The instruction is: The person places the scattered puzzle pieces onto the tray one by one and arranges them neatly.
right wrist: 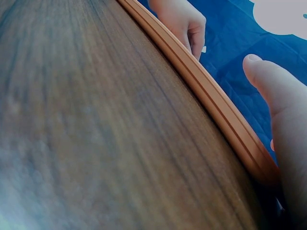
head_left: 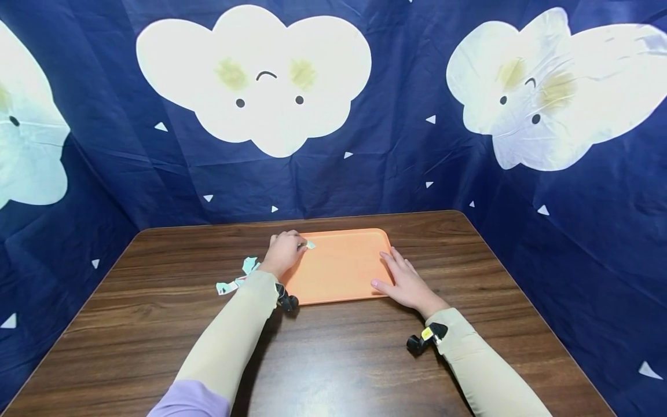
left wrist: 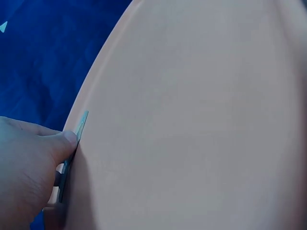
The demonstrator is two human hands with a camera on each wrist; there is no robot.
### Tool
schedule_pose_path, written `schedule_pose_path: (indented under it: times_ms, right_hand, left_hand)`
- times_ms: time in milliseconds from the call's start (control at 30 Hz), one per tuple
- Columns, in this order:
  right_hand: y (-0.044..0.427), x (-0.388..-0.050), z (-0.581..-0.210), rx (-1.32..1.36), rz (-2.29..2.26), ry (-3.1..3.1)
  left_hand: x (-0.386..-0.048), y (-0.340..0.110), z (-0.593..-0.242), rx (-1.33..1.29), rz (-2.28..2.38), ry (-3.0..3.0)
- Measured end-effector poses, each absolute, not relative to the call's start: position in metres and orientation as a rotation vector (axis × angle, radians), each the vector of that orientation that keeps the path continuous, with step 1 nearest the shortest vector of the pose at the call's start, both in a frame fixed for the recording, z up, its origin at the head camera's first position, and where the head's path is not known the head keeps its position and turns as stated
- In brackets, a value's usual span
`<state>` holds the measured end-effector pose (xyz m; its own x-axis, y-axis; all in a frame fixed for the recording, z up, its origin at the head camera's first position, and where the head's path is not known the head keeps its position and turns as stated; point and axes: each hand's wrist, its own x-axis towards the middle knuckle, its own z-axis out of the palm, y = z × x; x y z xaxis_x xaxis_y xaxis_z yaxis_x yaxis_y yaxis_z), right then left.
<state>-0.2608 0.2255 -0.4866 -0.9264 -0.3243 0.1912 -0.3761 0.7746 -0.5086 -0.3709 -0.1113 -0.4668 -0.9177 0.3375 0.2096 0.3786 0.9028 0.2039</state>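
Note:
An orange tray (head_left: pixel 339 266) lies on the wooden table. Over its far left corner, my left hand (head_left: pixel 283 252) pinches a small, thin, pale green-and-white piece (head_left: pixel 310 245) between thumb and fingers. In the left wrist view that piece (left wrist: pixel 81 127) stands edge-on beside the tray's rim, and part of it is hidden by the thumb. My right hand (head_left: pixel 405 282) rests at the tray's right edge, thumb and fingers spread. The right wrist view shows only its thumb near the rim (right wrist: pixel 225 117).
Several pale green-and-white scraps (head_left: pixel 229 286) lie on the table left of the tray, partly behind my left forearm. The wooden table (head_left: pixel 333 359) ends at a dark blue cloth (head_left: pixel 323 185) with cloud prints.

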Motion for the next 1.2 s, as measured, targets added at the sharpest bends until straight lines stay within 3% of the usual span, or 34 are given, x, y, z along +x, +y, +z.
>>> schedule_pose_path:
  times_ms: [333, 667, 1200]
  right_hand:
    - [0.225, -0.262, -0.485, 0.56, 0.85, -2.885]
    - [0.225, -0.26, -0.486, 0.55, 0.856, -2.893]
    - [0.225, -0.26, -0.486, 0.574, 0.868, -2.877]
  left_hand:
    - [-0.365, -0.121, -0.463, -0.539, -0.493, -2.875]
    - [-0.338, -0.16, -0.444, -0.414, -0.629, -2.822]
    - [-0.313, -0.204, -0.457, -0.275, -0.724, -2.796]
